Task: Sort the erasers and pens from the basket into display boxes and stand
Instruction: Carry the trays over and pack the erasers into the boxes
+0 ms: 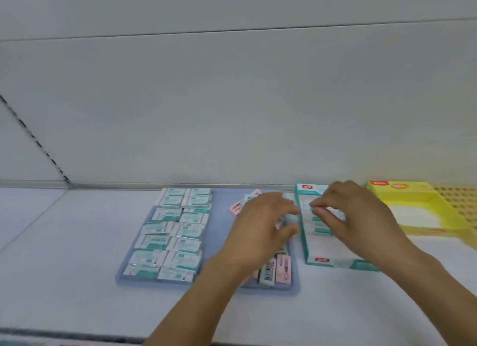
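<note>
Over the teal display box (308, 242) my right hand (361, 216) pinches a wrapped eraser; my left hand (260, 224), fingers loosely curled, hovers above the blue tray (219, 216). I reckon a careless drop could tip the stacked erasers already inside. The tray holds teal-white erasers (170, 234) and pink erasers (282, 270); the yellow box (413, 203) looks empty.

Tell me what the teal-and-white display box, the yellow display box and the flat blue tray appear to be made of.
Teal-and-white display box: probably printed cardboard, judging by thin folded walls and printed graphics. Yellow display box: likely the same, thin flat walls with a printed header panel. Flat blue tray: possibly matte plastic, with rounded corners and a low rim; blur leaves it uncertain.
</note>
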